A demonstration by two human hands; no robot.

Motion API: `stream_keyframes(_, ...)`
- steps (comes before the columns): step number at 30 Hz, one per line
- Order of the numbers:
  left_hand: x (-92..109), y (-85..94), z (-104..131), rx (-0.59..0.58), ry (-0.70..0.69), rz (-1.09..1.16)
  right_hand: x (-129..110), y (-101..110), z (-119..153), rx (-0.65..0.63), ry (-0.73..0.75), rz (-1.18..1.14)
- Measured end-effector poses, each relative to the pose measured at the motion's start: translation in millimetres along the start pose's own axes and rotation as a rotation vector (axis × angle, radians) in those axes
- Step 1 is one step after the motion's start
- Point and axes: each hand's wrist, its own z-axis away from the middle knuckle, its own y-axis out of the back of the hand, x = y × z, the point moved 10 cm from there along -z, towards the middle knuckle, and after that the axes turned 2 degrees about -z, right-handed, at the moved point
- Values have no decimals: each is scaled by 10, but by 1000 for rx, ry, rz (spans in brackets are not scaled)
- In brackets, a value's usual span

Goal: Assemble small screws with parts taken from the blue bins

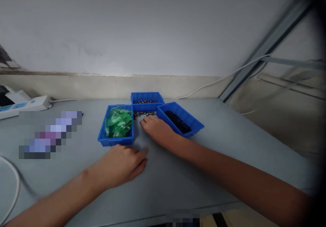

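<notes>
My right hand is at the near edge of a small pile of slim metal pieces on the table. Its fingers are bent down and closed together, and their tips are hidden. My left hand hovers or rests just in front of the left blue bin, thumb and fingers drawn together; whatever may be between them cannot be made out. That left bin holds green pieces in clear plastic bags. Beside my right hand, the right blue bin contains dark thin pieces. Small metal parts lie in the rear blue bin.
A white power strip lies at the back left, with a blurred-out flat object before it. A white cable loops at the left edge. A metal frame post slants up at the right of the grey table, against the wall.
</notes>
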Motion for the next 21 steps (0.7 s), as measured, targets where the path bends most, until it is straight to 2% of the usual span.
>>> stream_keyframes(3,0,-1,-5,8,-8,4,3,83,-2,36,18,33)
stream_keyframes(5,-30,4,-7,32,15,-6,-135,215,66,87,133,18)
stream_keyframes(7,-115,33,0,85,95,-18,-344,373,213,141,300,-91)
stream_keyframes(9,-217,54,20,129,196,-9,-320,450,317,142,226,-298)
stream_keyframes(12,-306,18,43,120,293,34,-230,395,430,113,91,-588)
stream_keyframes(17,-290,10,34,113,294,61,42,274,501,161,-104,-1003)
stream_keyframes(21,-253,58,27,141,262,78,69,217,511,97,-114,-1086)
